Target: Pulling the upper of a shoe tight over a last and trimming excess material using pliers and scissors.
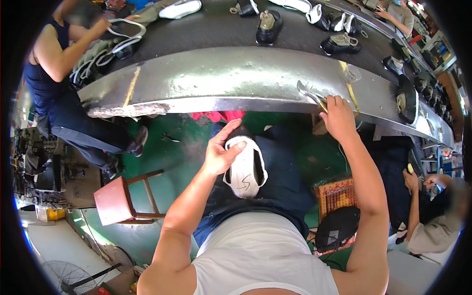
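My left hand (221,153) is closed round a shoe (245,172) above my lap, thumb pressed on its pale bottom. The shoe lies bottom up; its underside is white with a dark handwritten mark, and dark upper material shows at the toe end. At the metal bench edge, my right hand (339,115) grips a pair of pliers (309,92) by the handles. The plier head, silver and curved, rests on or just over the bench's metal border (236,73), pointing left and away from me. Part of the handles is hidden under my fingers.
A dark belt (216,32) beyond the border carries several black and white shoes (269,27). A co-worker (59,73) at the left handles white-edged pieces; another (437,216) works at the right. A brown stool (114,199) stands left, a beaded seat (337,196) right.
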The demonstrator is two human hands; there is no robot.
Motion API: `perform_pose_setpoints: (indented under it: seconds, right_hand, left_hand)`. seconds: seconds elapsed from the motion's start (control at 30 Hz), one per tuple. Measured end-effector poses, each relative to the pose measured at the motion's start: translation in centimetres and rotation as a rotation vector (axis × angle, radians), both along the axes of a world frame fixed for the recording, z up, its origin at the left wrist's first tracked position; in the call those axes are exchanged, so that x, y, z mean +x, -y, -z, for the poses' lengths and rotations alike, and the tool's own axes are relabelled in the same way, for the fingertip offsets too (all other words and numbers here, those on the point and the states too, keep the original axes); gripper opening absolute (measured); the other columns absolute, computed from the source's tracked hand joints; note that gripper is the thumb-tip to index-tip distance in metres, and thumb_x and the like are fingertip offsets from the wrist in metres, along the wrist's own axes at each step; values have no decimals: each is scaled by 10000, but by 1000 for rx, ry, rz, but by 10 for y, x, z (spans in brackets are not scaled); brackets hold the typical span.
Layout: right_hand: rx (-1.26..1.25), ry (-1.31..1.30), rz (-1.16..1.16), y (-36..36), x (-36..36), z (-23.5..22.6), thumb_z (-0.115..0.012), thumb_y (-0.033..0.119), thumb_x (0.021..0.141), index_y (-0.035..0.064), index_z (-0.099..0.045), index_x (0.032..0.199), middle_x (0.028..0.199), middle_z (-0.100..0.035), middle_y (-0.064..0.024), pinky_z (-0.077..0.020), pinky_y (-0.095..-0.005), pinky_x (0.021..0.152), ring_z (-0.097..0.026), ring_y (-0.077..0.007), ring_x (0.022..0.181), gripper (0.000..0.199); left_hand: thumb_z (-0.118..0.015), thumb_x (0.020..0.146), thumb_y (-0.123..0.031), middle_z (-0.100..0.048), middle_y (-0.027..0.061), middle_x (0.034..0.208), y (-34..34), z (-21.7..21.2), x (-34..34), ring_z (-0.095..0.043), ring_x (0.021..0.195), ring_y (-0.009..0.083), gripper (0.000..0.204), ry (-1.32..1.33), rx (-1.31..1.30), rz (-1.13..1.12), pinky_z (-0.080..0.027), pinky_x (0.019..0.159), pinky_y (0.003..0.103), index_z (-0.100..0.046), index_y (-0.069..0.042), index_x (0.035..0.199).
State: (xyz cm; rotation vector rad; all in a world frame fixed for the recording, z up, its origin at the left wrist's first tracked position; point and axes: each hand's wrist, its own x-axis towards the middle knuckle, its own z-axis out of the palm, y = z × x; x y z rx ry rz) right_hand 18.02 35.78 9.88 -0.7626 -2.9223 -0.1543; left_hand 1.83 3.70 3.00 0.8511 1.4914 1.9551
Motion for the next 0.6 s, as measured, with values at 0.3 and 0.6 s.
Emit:
perform_pose_setpoints:
  seconds: [0.3, 0.6]
  right_hand:
    - [-1506, -62, -89, 155, 70, 33, -615, 202, 959, 7, -614, 1134, 858, -678, -68, -513, -320, 713, -631, -146, 762, 262]
    - [-1848, -128, -64, 168, 35, 54, -570, 196, 983, -5, -594, 1116, 878, -636, -31, -496, -307, 706, -601, -123, 772, 241]
  left_hand:
    - [-602, 997, -222, -371, 107, 1488, -8, 37, -7, -353, 1379, 210, 452, -68, -137, 118, -284, 1138, 339, -464, -86, 1405]
    - [-565, 1009, -210, -410, 139, 1480, 0, 30, -13, -407, 1362, 263, 439, -207, -294, 141, -310, 1132, 349, -457, -54, 1405]
